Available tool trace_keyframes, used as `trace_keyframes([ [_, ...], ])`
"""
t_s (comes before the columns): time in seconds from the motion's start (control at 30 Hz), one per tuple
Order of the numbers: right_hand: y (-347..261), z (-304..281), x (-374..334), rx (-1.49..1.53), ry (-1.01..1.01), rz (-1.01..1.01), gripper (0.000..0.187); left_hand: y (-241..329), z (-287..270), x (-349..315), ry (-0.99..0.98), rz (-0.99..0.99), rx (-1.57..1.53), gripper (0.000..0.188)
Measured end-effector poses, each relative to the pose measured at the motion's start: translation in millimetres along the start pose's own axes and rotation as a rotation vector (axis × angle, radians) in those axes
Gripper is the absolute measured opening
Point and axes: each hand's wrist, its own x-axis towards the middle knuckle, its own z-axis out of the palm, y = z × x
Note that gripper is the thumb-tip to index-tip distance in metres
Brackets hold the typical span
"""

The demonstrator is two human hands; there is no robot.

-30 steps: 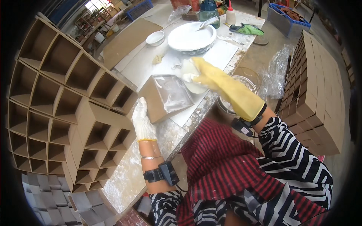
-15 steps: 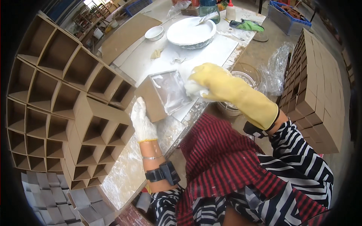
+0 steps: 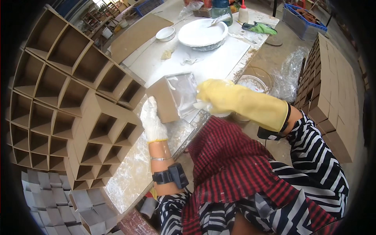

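In a white knit glove, my left hand [image 3: 154,121] holds the near left side of a square brown cardboard box [image 3: 161,101] that rests tilted on the table. The box's open side faces right, and its inside [image 3: 183,93] is smeared with white paste. My right hand [image 3: 216,95], in a long yellow rubber glove, is closed on a soft white wad [image 3: 202,105], perhaps a sponge or cloth. It is at the right edge of the box's opening. The fingers partly hide the wad, so its exact kind is unclear.
A wide basin [image 3: 203,33] of white paste with a brush stands farther back, beside a small white bowl [image 3: 165,34]. Stacked brown boxes [image 3: 70,94] rise at left, more [image 3: 329,94] at right. A white bucket [image 3: 252,84] sits below the table edge.
My right hand with the white wad has come down and nearer to me along the box's right edge. My left hand keeps its hold, and the whole view has shifted slightly.
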Motion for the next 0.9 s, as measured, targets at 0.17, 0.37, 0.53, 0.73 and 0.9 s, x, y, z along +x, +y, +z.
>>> trace_keyframes([
  [0.17,-8.9,-17.9,-1.7,0.285,-0.017,0.022,0.038,-5.0,-7.4,2.4,-0.051,0.021,0.004,0.023],
  [0.37,-24.5,-19.1,3.4,0.249,0.078,-0.165,0.043,-8.0,-12.1,4.8,-0.058,0.033,-0.024,0.022],
  [0.53,-16.0,-10.1,11.2,0.332,0.183,-0.34,0.046,-12.0,-17.6,8.6,0.01,0.014,-0.036,0.025],
  [0.73,-9.1,-24.2,14.5,0.421,0.232,-0.294,0.042,-12.9,-22.5,6.6,0.01,0.028,-0.072,0.029],
  [0.9,-15.0,-34.9,51.6,0.825,0.51,-0.094,0.023,-11.6,-26.5,2.0,-0.045,-0.093,-0.288,0.031],
])
